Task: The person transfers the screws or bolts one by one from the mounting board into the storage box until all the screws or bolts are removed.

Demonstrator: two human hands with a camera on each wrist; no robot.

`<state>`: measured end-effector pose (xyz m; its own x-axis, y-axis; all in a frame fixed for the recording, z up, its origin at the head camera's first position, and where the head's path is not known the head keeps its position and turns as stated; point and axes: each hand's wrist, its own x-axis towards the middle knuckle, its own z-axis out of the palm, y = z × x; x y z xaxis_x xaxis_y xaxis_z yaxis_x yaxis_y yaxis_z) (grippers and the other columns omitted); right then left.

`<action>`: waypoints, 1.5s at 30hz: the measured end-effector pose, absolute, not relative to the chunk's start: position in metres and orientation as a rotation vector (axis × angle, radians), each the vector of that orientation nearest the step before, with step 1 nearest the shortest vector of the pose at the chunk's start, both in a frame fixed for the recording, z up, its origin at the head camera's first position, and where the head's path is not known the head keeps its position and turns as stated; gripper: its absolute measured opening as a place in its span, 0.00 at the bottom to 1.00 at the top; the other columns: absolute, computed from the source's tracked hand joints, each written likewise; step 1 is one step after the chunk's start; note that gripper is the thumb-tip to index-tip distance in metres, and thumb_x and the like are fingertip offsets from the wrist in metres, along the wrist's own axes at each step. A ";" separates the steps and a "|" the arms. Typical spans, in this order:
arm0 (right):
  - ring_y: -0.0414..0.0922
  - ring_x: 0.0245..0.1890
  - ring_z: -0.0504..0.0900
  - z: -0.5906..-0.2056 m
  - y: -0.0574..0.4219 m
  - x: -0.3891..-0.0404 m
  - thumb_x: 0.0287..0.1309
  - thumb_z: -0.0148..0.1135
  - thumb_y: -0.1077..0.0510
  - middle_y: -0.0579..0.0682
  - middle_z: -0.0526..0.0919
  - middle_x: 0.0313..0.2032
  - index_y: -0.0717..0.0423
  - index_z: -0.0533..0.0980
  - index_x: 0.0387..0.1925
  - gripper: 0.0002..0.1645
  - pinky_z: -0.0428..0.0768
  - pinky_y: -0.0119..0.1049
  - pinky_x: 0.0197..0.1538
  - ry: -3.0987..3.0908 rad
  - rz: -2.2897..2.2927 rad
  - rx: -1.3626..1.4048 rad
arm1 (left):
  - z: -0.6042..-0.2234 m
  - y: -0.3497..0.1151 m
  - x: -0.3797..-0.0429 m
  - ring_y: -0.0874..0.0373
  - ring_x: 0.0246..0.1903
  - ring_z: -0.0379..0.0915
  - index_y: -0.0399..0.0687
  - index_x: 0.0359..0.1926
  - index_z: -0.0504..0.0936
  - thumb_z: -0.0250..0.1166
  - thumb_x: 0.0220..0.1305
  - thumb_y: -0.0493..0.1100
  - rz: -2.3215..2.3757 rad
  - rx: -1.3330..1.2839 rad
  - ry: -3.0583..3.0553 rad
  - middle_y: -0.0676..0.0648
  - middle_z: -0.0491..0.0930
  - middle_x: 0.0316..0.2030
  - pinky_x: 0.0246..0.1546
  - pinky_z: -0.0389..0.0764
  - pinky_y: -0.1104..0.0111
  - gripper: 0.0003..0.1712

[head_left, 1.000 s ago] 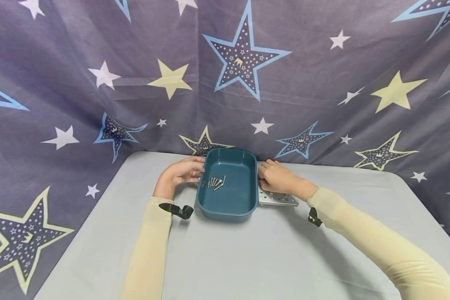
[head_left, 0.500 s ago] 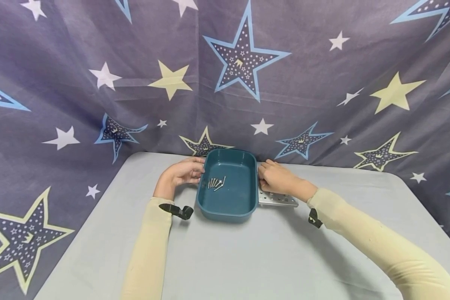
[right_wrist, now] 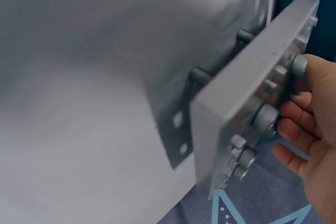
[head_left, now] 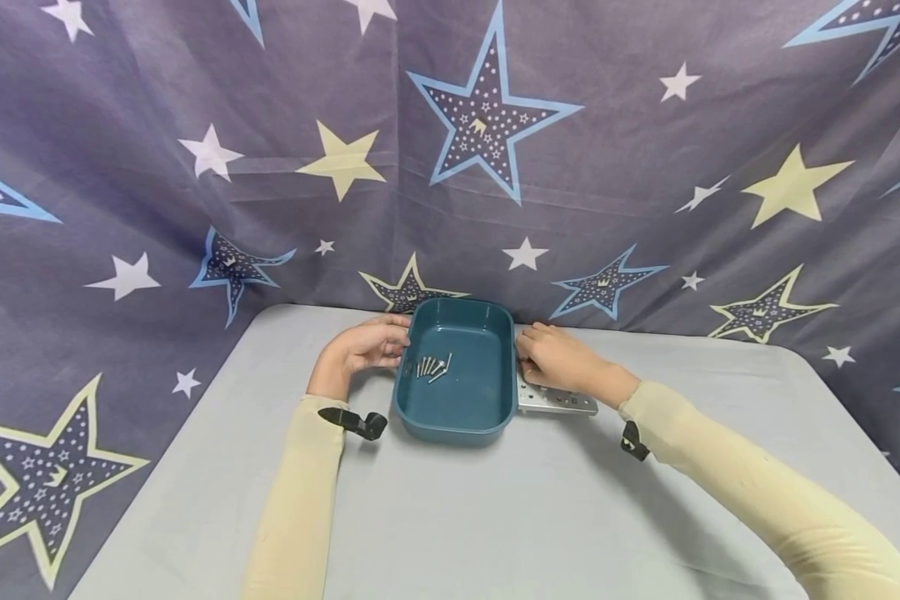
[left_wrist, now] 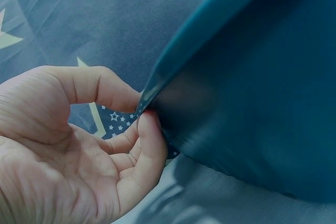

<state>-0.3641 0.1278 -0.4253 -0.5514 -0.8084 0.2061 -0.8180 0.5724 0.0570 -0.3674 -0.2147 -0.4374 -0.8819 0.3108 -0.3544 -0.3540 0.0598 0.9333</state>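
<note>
barely anything has moved: left hand (head_left: pixel 363 346) still pinches the teal tray (head_left: pixel 457 404) rim; right hand (head_left: pixel 558 358) fingers curl over the metal plate (head_left: pixel 562 402), screws (head_left: pixel 433 366) inside.

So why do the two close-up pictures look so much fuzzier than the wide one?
Head view: evenly lit and sharp, with soft shadows under the teal tray and the sleeves. Left wrist view: the tray wall sits so near the lens that it smears, while the left hand stays fairly clear. Right wrist view: the table blurs into grey haze, and the metal plate has soft edges.
</note>
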 end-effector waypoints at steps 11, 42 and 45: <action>0.47 0.35 0.70 -0.429 0.131 -0.359 0.61 0.65 0.60 0.48 0.76 0.31 0.53 0.72 0.31 0.08 0.72 0.41 0.41 -2.553 0.011 1.322 | -0.439 -0.215 -0.368 0.66 0.26 0.74 0.33 0.71 0.58 0.54 0.63 0.31 1.870 -0.032 1.884 0.54 0.77 0.31 0.33 0.80 0.73 0.35; 0.47 0.35 0.72 -0.426 0.128 -0.355 0.63 0.64 0.58 0.49 0.78 0.32 0.55 0.74 0.34 0.06 0.69 0.40 0.40 -2.536 -0.121 1.294 | -0.438 -0.214 -0.367 0.66 0.25 0.73 0.33 0.72 0.56 0.54 0.62 0.30 1.871 -0.039 1.883 0.55 0.76 0.29 0.33 0.79 0.73 0.36; 0.48 0.36 0.72 -0.427 0.129 -0.355 0.64 0.64 0.57 0.50 0.79 0.33 0.55 0.74 0.35 0.07 0.68 0.41 0.40 -2.491 -0.163 1.293 | -0.438 -0.214 -0.367 0.66 0.25 0.73 0.34 0.72 0.57 0.54 0.62 0.31 1.871 -0.039 1.889 0.55 0.76 0.30 0.33 0.79 0.73 0.36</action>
<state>-0.3549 0.1292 -0.4268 -0.5346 -0.8116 0.2356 -0.7741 0.5821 0.2489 -0.3671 -0.2140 -0.4378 -0.8854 0.3070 -0.3491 -0.3463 0.0656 0.9358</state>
